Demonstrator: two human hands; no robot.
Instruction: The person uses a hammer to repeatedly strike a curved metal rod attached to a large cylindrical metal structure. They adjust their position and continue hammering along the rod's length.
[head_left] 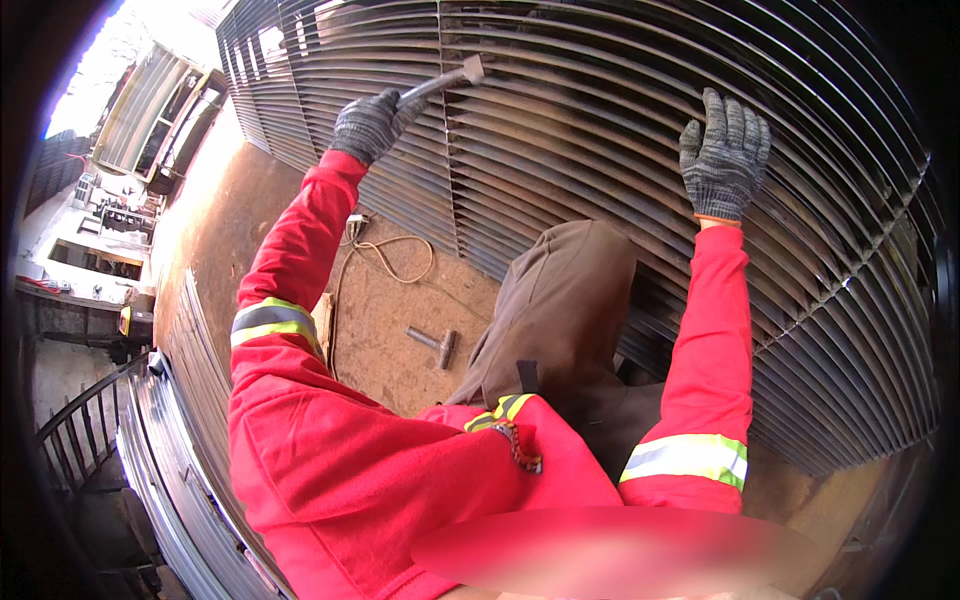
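Observation:
Both of my hands wear grey knitted gloves. At upper left, my left hand (pixel 372 126) is closed around the handle of a metal scraper (pixel 440 80), its flared flat end pointing right, against or just in front of the bars; I cannot tell if it touches. A large grating (pixel 570 130) of long parallel dark metal bars stands before me, with brownish marks across its middle. On the right, my right hand (pixel 725 155) lies with fingers stretched out on the bars, holding nothing.
A hammer (pixel 437 345) lies on the brown floor (pixel 385 375) left of my bent knee (pixel 575 270). Behind it a tan cable (pixel 395 262) loops. Long metal profiles (pixel 175 480) are stacked at lower left, beside a dark railing (pixel 85 415). Equipment stands farther left.

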